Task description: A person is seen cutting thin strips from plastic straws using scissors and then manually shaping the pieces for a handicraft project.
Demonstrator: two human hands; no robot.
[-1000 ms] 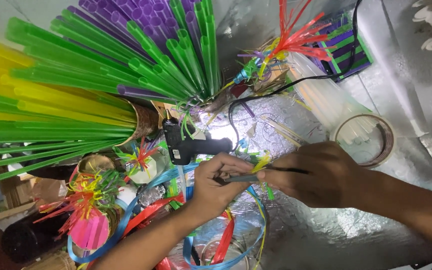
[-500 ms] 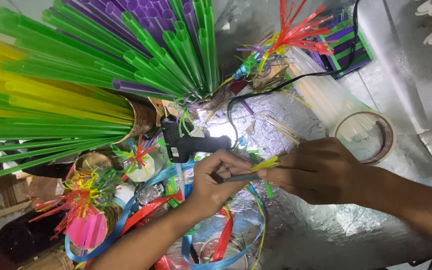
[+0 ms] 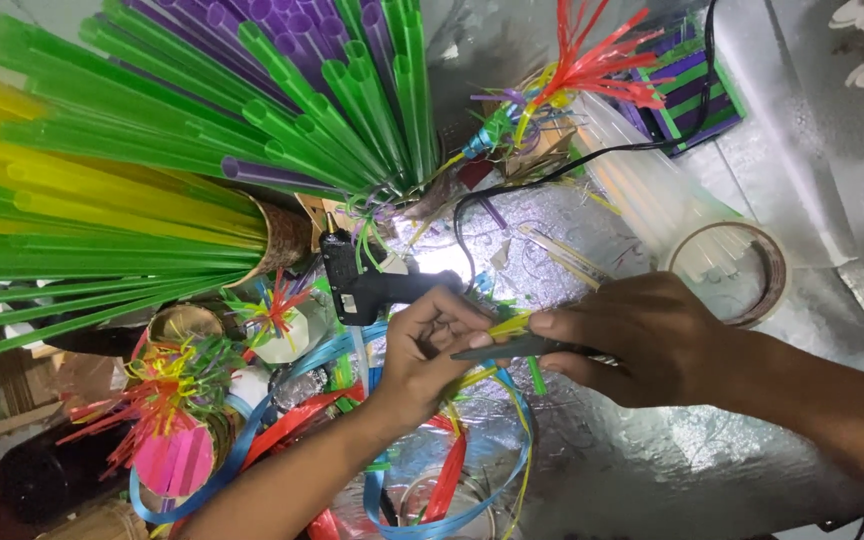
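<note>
Hands: your left hand (image 3: 430, 352) and right hand (image 3: 642, 338) meet at the centre of the view, over the foil-covered bench (image 3: 652, 470).
Left grip: closed on a yellow straw strip (image 3: 508, 324), pinched at its near end; more yellow shows under the fingers toward 6 o'clock.
Right grip: closed on dark scissors (image 3: 508, 347), blades pointing toward 9 o'clock, lying just under the yellow strip and touching your left fingertips.
Glue gun: black glue gun (image 3: 364, 283) at 10 o'clock from your left hand, just beside it, its cable (image 3: 592, 160) looping toward 1 o'clock.
Packages: clear bag of glue sticks (image 3: 652, 195) at 1 o'clock, long and whitish; a flat pack striped purple and green (image 3: 697, 95) beyond it at the top edge.
Tape: roll of tape (image 3: 742, 270), a brownish ring, at 2 o'clock, just beside your right hand.
Straws: bundled green, yellow and purple straws (image 3: 152, 170) fanning across 9 to 12 o'clock.
Ribbon: blue ribbon (image 3: 512, 440) and red ribbon (image 3: 447, 480) curling at 6 o'clock under your left wrist.
Change: since half a second ago your right hand has opened its fingers somewhat and the scissors sit lower under the strip; your left hand has shifted little.
</note>
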